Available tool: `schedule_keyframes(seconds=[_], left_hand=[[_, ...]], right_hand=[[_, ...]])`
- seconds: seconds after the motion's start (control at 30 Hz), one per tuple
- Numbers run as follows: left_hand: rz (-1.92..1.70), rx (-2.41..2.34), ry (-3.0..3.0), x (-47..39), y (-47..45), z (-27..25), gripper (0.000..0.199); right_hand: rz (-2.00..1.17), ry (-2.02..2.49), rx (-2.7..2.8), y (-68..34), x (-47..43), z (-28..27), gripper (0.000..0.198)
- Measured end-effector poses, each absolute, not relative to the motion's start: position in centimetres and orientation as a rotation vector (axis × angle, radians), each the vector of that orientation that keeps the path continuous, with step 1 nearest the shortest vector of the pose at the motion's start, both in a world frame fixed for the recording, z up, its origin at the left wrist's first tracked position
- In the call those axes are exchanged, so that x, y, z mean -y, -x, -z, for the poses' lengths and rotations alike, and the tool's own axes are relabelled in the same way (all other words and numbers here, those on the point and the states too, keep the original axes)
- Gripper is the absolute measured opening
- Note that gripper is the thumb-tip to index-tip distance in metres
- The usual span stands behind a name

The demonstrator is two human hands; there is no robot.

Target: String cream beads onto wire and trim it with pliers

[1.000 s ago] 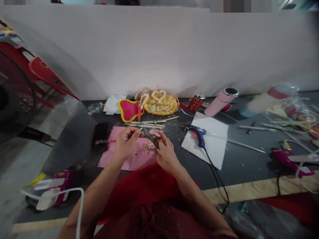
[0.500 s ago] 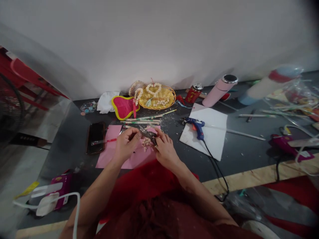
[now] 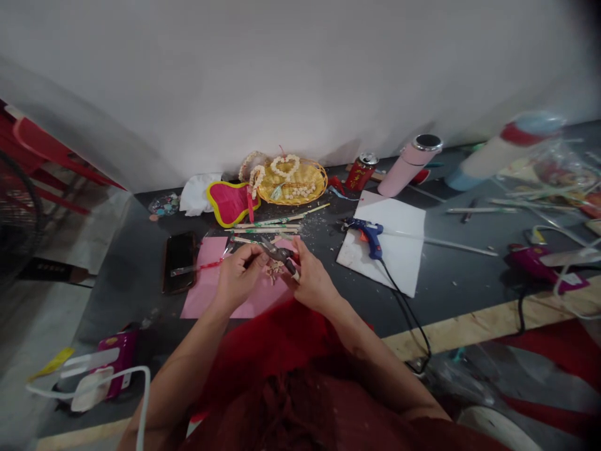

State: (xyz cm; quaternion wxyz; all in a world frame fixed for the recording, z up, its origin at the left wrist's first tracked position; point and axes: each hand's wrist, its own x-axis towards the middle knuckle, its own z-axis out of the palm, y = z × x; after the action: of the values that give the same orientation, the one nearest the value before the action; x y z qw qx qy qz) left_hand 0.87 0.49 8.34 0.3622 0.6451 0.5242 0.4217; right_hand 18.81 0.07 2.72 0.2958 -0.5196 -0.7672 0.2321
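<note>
My right hand [image 3: 314,282] is wrapped round the handles of a pair of hand cutters [image 3: 280,253], whose dark jaws point up and left. The two handles stand apart, one with some red on it. My left hand [image 3: 240,275] is closed in a pinch beside the jaws; what its fingertips hold is too small to make out. Beneath the cutters, a small heap of short pale cut pieces [image 3: 274,270] lies on a pink sheet [image 3: 200,300]. Just behind the hands are pale sticks with green marks [image 3: 267,229].
A yellow basket [image 3: 323,181] holds pale beaded pieces, beside a pink yellow-edged pouch [image 3: 231,203]. Left lies a phone [image 3: 179,260]. On the right, a blue glue gun [image 3: 373,238] rests on a white board [image 3: 404,269], its cable trailing forward. Behind stand a red can [image 3: 361,174] and pink flask [image 3: 406,169].
The cutters' handles have spread apart, and my right hand's fingers have loosened round them. My left hand stays pinched near the jaws. The whole view has shifted slightly.
</note>
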Motion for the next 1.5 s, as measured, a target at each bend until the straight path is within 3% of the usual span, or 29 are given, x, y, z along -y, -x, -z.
schedule_keyframes(seconds=[0.2, 0.63, 0.93, 1.5], left_hand=[[-1.066, -1.424, -1.792, 0.6, -1.2, -8.8, 0.014], [-1.115, -1.486, -1.906, 1.6, -1.3, -8.9, 0.01], [-1.06, -1.425, -1.897, 1.5, -1.1, -9.6, 0.018], [-1.052, -1.547, -1.839, 1.6, -0.9, -8.5, 0.013]], right_hand=[[-0.63, 1.346, 2.083, -18.8, 0.0, -2.8, 0.051], [-0.547, 1.375, 2.082, -18.8, 0.3, -2.6, 0.059], [-0.542, 1.345, 2.178, -18.8, 0.0, -2.1, 0.066], [-0.606, 1.457, 2.18, -19.0, 0.2, -3.1, 0.062]])
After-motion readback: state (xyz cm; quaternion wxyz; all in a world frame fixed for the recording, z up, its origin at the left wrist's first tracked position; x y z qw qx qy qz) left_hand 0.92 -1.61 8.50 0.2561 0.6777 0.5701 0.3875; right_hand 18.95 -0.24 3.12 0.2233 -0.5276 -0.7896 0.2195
